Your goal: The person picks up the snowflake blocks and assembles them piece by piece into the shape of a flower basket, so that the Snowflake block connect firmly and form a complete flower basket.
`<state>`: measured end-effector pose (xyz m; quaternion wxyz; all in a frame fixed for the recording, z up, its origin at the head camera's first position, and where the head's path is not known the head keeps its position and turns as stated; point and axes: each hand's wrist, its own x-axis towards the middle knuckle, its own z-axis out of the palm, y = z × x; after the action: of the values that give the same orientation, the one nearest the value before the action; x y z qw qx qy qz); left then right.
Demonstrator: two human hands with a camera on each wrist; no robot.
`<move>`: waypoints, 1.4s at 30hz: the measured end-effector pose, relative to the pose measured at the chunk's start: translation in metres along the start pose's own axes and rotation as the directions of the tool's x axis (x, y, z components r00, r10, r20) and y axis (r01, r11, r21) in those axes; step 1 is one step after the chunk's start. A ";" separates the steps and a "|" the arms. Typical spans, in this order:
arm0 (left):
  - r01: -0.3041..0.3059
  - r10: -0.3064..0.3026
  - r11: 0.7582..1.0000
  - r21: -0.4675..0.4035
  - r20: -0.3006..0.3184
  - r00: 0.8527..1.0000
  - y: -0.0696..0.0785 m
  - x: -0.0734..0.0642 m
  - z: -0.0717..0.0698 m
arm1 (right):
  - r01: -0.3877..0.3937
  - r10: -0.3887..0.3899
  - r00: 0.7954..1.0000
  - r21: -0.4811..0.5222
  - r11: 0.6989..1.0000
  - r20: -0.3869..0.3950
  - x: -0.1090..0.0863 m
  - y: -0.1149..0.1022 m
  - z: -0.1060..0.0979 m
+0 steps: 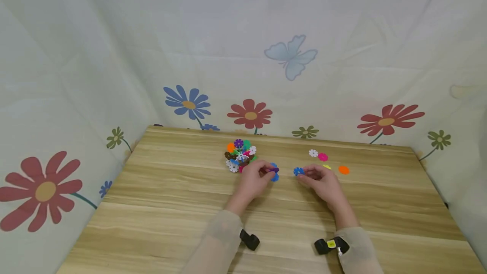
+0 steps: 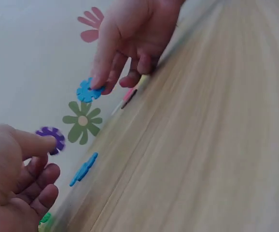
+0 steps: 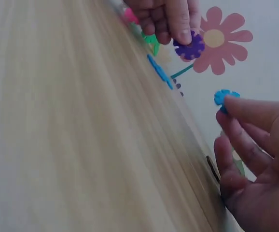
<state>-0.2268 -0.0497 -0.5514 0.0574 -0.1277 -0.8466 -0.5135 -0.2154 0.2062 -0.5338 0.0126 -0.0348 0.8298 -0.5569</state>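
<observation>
In the head view my left hand (image 1: 254, 181) pinches a purple notched plastic disc (image 2: 51, 140) between thumb and forefinger, just above the table. A little to the right, my right hand (image 1: 324, 182) holds a blue notched disc (image 1: 298, 171) by its edge with thumb and fingertips. The two discs are apart, facing each other across a gap. Below the purple disc, blue discs (image 1: 275, 178) lie on the tabletop; one blue piece (image 3: 159, 71) shows edge-on in the right wrist view. How many lie there is hard to tell.
A heaped cluster of coloured discs (image 1: 240, 156) sits beyond and left of my left hand. Behind my right hand lie loose discs: white (image 1: 313, 153), pink (image 1: 323, 157), yellow (image 1: 327, 167) and orange (image 1: 344, 170). A flower-printed cloth (image 1: 213, 54) hangs behind the wooden table (image 1: 171, 206).
</observation>
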 end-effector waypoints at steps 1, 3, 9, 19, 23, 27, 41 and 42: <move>0.008 -0.009 0.999 -0.044 -0.021 1.000 0.000 -0.001 0.000 | -0.018 0.017 1.000 0.055 0.998 0.010 0.000 -0.001 0.001; 0.015 -0.023 0.992 -0.126 -0.055 0.998 0.000 -0.002 0.000 | -0.052 0.048 0.998 0.157 0.986 0.032 0.000 -0.003 0.005; 0.024 -0.039 0.937 -0.348 -0.036 0.999 0.005 -0.005 0.003 | -0.065 0.053 0.998 0.405 0.912 0.041 0.001 -0.008 0.023; -0.065 0.048 0.916 -0.397 -0.053 0.997 0.007 -0.007 0.005 | 0.013 0.015 0.999 0.500 0.866 -0.052 0.002 -0.001 0.041; -0.090 0.072 0.934 -0.345 -0.066 0.995 0.007 -0.007 0.007 | 0.020 0.007 0.999 0.515 0.857 -0.050 0.002 -0.001 0.042; -0.122 0.104 0.944 -0.308 -0.073 0.992 0.006 -0.006 0.007 | 0.020 0.000 0.999 0.521 0.853 -0.038 0.002 -0.002 0.042; -0.188 0.183 0.962 -0.201 -0.042 0.982 0.010 -0.009 0.007 | -0.018 0.018 1.000 0.502 0.865 0.004 0.001 -0.001 0.041; -0.191 0.188 0.965 -0.180 -0.035 0.981 0.010 -0.010 0.007 | -0.028 0.023 1.000 0.513 0.858 0.016 0.000 -0.001 0.040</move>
<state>-0.2145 -0.0404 -0.5484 0.1018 -0.2084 -0.7792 -0.5822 -0.2131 0.1688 -0.5481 0.0329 -0.0217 0.6518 -0.7573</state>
